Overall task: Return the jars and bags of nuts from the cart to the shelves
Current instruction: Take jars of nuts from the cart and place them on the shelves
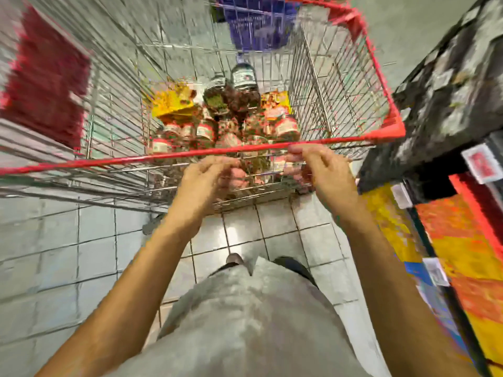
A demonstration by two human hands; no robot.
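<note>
A wire shopping cart (381,85) with a red rim stands in front of me, seen through heavy motion blur. On its floor lie several red-labelled jars (285,126), yellow bags (174,103), two dark jars with pale labels (243,77) and bags of dark nuts (241,100). My right hand (321,170) is at the near red rim, its fingers curled against the bar and the wire below it. My left hand (201,180) hovers just under the rim at the cart's near wall with curled fingers. Blur hides whether it holds anything.
Dark shelving (449,99) with price tags and yellow-orange packages (468,240) runs along the right, close to the cart. A red block (46,83) sits at the left. A blue item (255,23) lies beyond the cart. Pale floor tiles (68,254) surround my feet.
</note>
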